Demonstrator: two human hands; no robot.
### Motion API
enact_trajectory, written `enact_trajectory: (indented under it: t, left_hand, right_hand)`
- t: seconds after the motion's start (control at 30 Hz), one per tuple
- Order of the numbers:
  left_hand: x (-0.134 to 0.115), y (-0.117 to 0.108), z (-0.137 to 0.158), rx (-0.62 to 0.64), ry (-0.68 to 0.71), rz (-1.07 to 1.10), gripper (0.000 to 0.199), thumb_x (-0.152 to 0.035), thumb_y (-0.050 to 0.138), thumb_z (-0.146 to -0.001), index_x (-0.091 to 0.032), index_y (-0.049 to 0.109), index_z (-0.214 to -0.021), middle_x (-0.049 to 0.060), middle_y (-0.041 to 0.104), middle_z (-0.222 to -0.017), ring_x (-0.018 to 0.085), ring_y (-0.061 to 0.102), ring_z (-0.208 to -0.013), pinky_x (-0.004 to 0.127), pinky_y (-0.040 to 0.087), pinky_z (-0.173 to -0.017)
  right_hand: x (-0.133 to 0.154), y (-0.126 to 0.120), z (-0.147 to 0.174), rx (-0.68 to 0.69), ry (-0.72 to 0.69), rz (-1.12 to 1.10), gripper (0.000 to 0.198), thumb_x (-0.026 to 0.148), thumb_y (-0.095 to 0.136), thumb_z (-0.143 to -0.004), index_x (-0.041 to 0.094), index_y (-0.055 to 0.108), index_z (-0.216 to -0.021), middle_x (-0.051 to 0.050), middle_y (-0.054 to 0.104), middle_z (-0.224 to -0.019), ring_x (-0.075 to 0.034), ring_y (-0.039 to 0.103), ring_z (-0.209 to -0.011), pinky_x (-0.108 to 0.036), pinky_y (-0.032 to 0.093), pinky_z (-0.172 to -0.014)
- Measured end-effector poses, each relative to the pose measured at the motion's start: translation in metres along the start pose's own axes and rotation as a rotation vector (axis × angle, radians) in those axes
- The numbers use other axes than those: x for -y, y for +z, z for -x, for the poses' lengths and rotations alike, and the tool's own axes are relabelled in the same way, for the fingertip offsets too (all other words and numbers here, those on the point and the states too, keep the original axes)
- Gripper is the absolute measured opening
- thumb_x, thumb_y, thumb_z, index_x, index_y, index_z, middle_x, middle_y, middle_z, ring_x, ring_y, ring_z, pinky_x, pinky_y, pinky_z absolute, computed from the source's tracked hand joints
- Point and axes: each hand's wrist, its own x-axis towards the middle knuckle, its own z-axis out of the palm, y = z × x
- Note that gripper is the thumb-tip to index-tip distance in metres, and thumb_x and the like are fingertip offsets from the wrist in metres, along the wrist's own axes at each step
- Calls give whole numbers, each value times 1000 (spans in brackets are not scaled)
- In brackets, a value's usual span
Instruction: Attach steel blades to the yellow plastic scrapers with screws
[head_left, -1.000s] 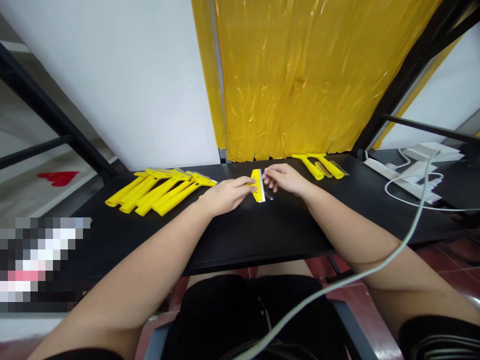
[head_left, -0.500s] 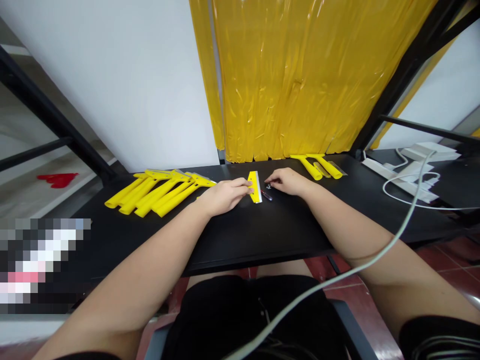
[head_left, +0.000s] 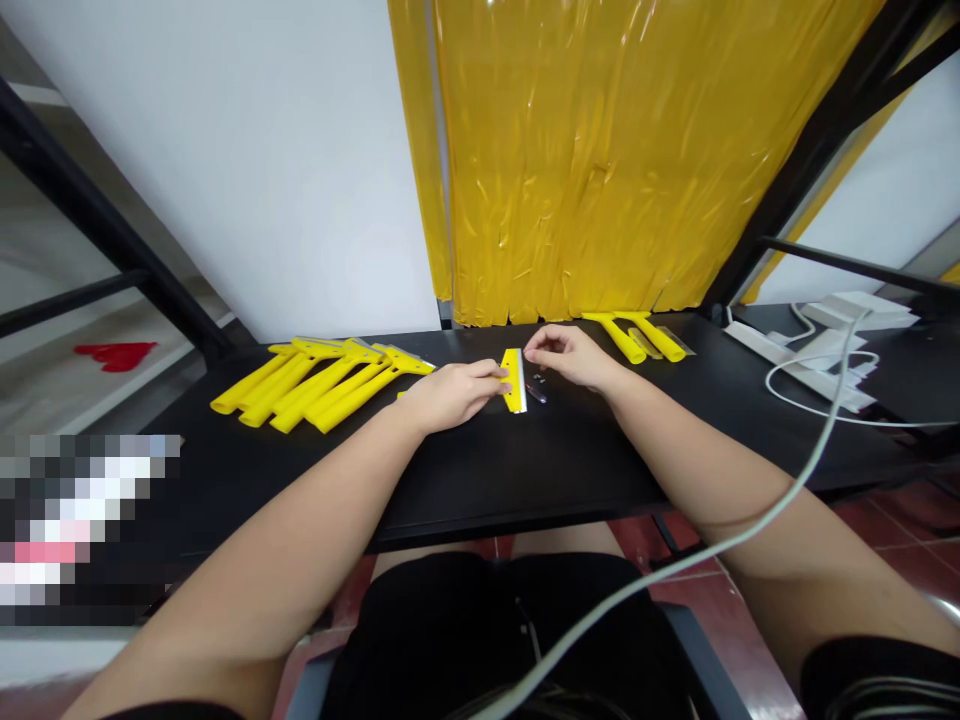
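My left hand (head_left: 459,393) is wrapped round the handle of a yellow scraper (head_left: 514,385), whose wide head with a pale blade edge points right. The scraper's handle is mostly hidden under my fingers. Just right of the blade, my right hand (head_left: 568,352) is closed in a pinch at the far end of the head. Whatever lies between its fingertips is too small to name. Below that hand, a few tiny metal pieces (head_left: 539,379) rest on the black table. A small screwdriver (head_left: 535,394) lies beside the blade.
Several yellow scrapers (head_left: 330,385) lie in an overlapping row on the left of the black table (head_left: 510,475). More yellow scraper handles (head_left: 628,340) sit at the back right. White power strips (head_left: 806,370) with cables lie far right. A pale cable (head_left: 675,555) hangs across my right forearm.
My right hand has lifted off the small metal pieces and moved slightly up and left toward the scraper's head. My left hand keeps its hold on the scraper.
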Motion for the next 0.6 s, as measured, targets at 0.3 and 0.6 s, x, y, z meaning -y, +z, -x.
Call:
enact_trajectory:
  t: [0.3, 0.6]
  left_hand:
    - [-7, 0, -4, -11, 56, -72, 27, -15, 51, -102, -22, 73, -117, 7, 72, -125, 18, 75, -103, 32, 63, -89]
    - [-8, 1, -4, -18, 58, -55, 27, -14, 52, -101, -22, 73, -117, 6, 71, -127, 18, 75, -102, 32, 63, -88]
  right_hand:
    - [10, 25, 1, -6, 247, -444, 22, 26, 85, -65, 18, 66, -71, -4, 74, -92, -13, 67, -75, -27, 56, -69]
    - [14, 29, 3, 8, 248, -427, 19, 20, 82, -63, 18, 63, -66, -5, 74, -95, -10, 61, -66, -23, 50, -56]
